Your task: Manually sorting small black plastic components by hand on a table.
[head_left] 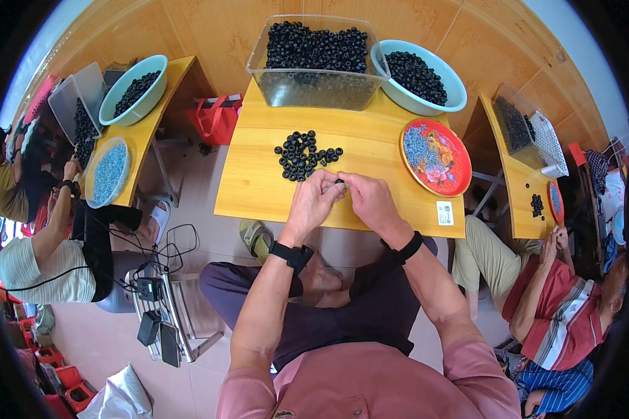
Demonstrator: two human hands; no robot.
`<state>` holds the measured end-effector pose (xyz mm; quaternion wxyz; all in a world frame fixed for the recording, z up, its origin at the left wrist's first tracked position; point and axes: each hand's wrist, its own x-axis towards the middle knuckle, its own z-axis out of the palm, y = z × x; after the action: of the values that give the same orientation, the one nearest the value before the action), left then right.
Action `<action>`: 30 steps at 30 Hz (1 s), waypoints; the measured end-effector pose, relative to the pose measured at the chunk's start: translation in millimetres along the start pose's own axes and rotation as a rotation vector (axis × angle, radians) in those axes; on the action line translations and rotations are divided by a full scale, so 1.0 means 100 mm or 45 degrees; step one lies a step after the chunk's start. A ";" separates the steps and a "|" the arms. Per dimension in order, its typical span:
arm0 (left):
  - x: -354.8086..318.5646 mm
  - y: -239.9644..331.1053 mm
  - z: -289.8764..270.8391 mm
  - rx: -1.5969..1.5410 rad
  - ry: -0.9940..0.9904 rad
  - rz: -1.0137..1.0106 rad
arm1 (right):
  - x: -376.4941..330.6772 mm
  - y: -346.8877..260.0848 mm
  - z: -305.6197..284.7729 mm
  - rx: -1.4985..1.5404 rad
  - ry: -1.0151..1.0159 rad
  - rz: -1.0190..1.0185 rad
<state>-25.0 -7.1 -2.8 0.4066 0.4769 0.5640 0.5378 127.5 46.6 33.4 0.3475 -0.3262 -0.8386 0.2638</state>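
My left hand [314, 200] and my right hand [370, 199] meet over the near edge of a small yellow wooden table [258, 188]. Between their fingertips they pinch one small black ring [340, 181]. Just beyond the hands lies a loose pile of black rings [302, 155] on the tabletop. A red plate [437, 157] with a layer of small silvery-blue parts sits to the right of the hands. Both wrists wear black bands.
A clear plastic tub [314, 66] and a pale green bowl [419, 77], both full of black rings, stand at the table's far side. People sit at similar tables on the left [42, 230] and right [559, 307]. Cables and small devices rest on a rack [161, 307] at lower left.
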 end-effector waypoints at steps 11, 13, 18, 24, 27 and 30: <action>-0.08 0.16 0.06 0.353 0.035 0.170 | 0.01 0.19 -0.02 0.358 0.055 0.208; -0.09 0.14 0.06 0.335 0.051 0.210 | 0.01 0.20 -0.03 0.423 0.032 0.279; -0.10 0.14 0.08 0.427 0.059 0.270 | -0.01 0.29 -0.09 0.696 -0.035 0.401; -0.08 0.10 0.09 0.693 -0.011 0.427 | -0.05 0.45 -0.14 0.868 -0.238 0.508; -0.07 0.14 0.11 0.743 -0.049 0.414 | -0.09 0.49 -0.13 0.909 -0.239 0.545; -0.06 0.15 0.09 0.871 -0.067 0.511 | -0.10 0.43 -0.11 1.005 -0.202 0.562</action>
<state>-13.3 -11.5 10.7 0.1256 0.6990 0.5956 0.3753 156.9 69.6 8.1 0.3155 -0.3186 -0.6081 0.6551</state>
